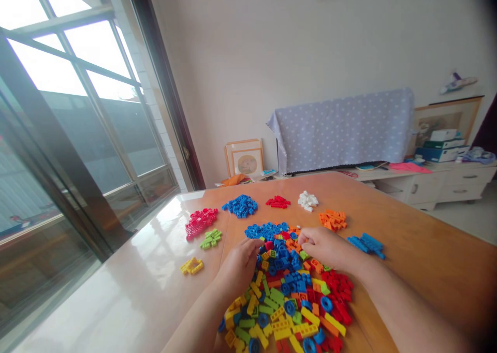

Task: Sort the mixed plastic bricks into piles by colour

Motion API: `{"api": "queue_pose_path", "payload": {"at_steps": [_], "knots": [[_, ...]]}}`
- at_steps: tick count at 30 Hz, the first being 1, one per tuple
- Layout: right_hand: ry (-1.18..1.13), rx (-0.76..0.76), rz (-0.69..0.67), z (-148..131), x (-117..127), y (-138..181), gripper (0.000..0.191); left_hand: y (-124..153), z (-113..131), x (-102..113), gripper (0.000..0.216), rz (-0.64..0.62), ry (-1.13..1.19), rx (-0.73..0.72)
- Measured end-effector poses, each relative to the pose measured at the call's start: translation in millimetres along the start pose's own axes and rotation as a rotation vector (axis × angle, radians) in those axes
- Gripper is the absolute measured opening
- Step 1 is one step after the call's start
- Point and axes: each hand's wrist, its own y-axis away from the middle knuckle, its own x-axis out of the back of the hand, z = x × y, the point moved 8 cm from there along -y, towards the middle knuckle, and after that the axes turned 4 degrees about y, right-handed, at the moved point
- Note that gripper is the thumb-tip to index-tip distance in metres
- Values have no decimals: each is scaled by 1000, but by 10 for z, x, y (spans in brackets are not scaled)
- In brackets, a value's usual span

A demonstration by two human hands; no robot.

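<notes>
A large mixed pile of toy building bricks [279, 304] in yellow, green, red, orange and blue lies before me, with blue wheel-like rings among them. My left hand [244, 257] rests at the pile's left upper side, fingers bent together, the tips beside small green and crimson bricks. Across from it, my right hand [322, 243] curls its fingers over the pile's upper right, near orange bricks. What either hand pinches, if anything, is hidden. Just beyond the hands sits a group of blue rings [266, 231].
Sorted heaps ring the pile on the wooden table [419, 270]: yellow [191, 265], light green [210, 238], crimson [201, 222], blue [239, 206], red [278, 202], white [308, 201], orange [333, 219] and long blue bricks [367, 244]. A cloth-draped object [345, 130] stands behind.
</notes>
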Motion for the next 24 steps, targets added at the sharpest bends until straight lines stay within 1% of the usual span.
{"api": "queue_pose_path", "payload": {"at_steps": [5, 10, 13, 16, 20, 24], "knots": [[50, -25, -7, 99, -2, -19, 13, -7, -121, 120, 28, 45, -82, 38], [44, -43, -12, 139, 5, -27, 14, -3, -249, 121, 17, -25, -188, 98], [60, -39, -14, 92, 33, -9, 13, 14, -240, 91, 13, -62, -237, 120], [53, -29, -19, 20, 50, 27, 14, 26, -176, 57, 10, -89, -276, 113], [36, -20, -50, -50, 19, 65, 16, 30, -112, 21, 8, -122, -266, 99], [41, 0, -49, -91, 9, 71, 16, 18, -156, 68, 12, -84, -231, 123]]}}
